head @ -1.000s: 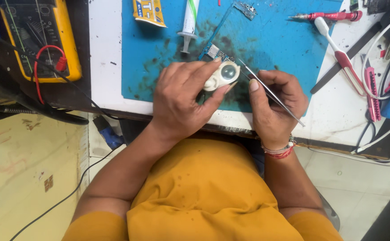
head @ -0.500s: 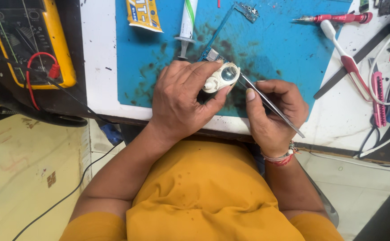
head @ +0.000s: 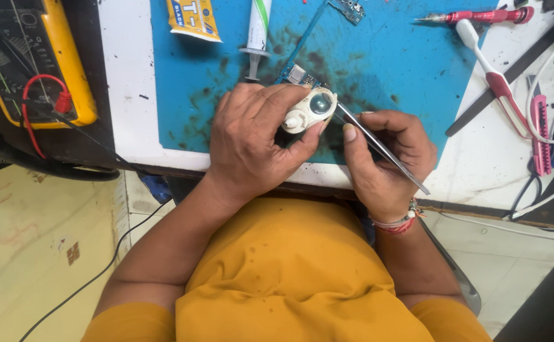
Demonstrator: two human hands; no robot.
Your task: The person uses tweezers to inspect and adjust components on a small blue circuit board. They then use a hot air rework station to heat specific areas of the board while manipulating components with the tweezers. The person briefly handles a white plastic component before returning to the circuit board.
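White round-lensed plastic magnifier [head: 310, 109] gripped in left hand [head: 251, 142], thin metal tweezers [head: 378, 147] pinched in right hand [head: 388, 158], probing beneath; steady tips needed next.

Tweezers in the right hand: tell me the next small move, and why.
Probably ease the tweezers a little further in under the white loupe. The left hand holds the loupe over the small circuit board on the blue mat, and the tips held by the right hand sit at the lens edge, where they meet the board is hidden.
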